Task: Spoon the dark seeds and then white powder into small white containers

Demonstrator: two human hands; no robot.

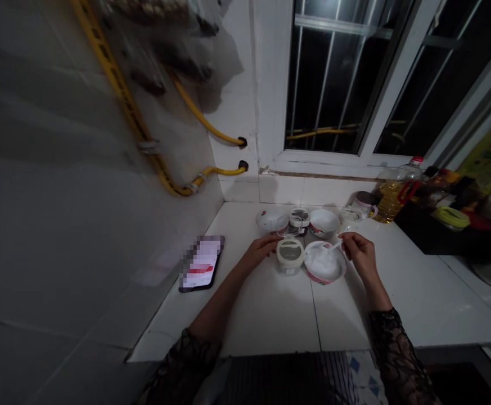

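My right hand (360,253) is closed in a pinch on a small white spoon (333,246) that reaches into a bowl of white powder (324,262). My left hand (263,248) curls around a small clear cup (284,226), just behind a lidded round container (289,256). Both hands rest over the white counter (270,315).
Behind stand two white bowls (324,222) (270,218), a dark jar (299,218), a mug (365,203) and an oil bottle (395,194). A phone (202,263) lies at the left by the wall. Yellow pipes (144,135) run along the wall. A stove (460,236) is at the right.
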